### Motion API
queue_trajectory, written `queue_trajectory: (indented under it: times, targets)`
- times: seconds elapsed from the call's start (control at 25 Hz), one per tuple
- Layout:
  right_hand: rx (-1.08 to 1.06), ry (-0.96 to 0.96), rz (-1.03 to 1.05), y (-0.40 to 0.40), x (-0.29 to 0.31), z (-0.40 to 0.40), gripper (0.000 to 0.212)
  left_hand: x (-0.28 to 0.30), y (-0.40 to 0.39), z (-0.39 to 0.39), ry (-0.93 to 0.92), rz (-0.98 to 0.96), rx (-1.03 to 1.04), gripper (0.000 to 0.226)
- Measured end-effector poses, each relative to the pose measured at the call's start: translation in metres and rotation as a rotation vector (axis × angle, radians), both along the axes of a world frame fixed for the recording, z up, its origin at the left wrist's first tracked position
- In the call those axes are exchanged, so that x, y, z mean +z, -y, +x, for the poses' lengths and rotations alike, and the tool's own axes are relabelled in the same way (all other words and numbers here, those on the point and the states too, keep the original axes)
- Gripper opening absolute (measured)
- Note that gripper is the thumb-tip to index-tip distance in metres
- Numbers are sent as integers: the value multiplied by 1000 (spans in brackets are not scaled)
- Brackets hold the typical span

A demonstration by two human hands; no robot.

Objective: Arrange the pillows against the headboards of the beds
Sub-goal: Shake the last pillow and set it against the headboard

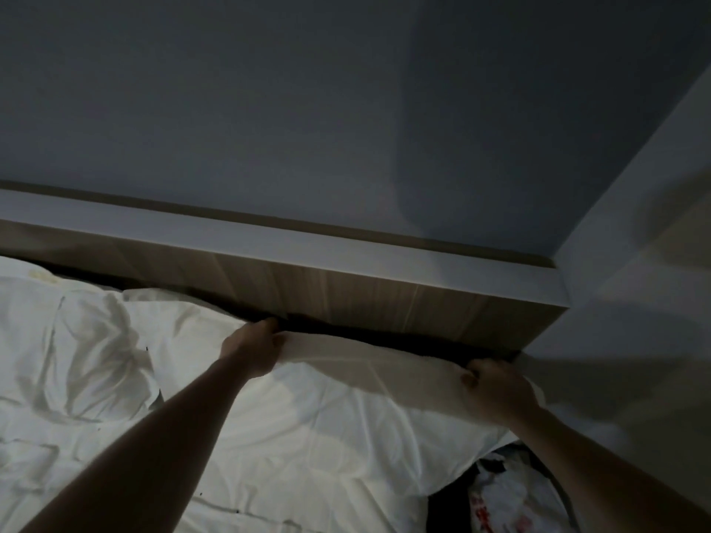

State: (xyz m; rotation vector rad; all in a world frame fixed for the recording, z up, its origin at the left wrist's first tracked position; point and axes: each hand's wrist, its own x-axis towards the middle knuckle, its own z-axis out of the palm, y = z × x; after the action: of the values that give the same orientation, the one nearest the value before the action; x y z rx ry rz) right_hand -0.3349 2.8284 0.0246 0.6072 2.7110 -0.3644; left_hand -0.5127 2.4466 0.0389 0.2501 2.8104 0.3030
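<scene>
Two white pillows in view. The nearer pillow (346, 409) lies at the right end of the bed, its far edge close under the headboard (346, 298) with a dark gap between the two. Both hands on it: left hand (256, 348) has its grip clamped on the far left corner, fingers curled over the edge; right hand (496, 386) has its grip clamped on the far right corner, thumb on top of the fabric. Both forearms are bare and reach in from the bottom of the frame. The second pillow (96, 348) lies to the left, crumpled and creased, touching or overlapping the first; I cannot tell which. It also sits near the headboard. One headboard visible: wood-grain front, pale ledge along the top. White bedding (269, 494) covers the mattress below the pillows, wrinkled. At the bed's right edge, low in the frame, a white plastic bag (508, 498) with red print sits in a dark space beside the bed. Grey-blue wall (307, 109) above the headboard; a lighter side wall (635, 302) meets it at the right corner. Light is dim, detail is soft.
</scene>
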Motion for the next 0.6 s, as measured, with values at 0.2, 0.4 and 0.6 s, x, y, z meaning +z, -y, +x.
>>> queue_trajectory:
  times: [0.2, 0.4, 0.6]
  targets:
    - [-148, -815, 48, 2, -3, 15, 34, 10, -6, 13, -238, 306, 133, 20]
    - [-281, -863, -19, 5, -15, 15, 28, -2, -3, 19, -82, 347, 86, 17]
    - [-214, -789, -76, 4, -8, 8, 26, 13, -14, 15, -274, 256, 149, 15]
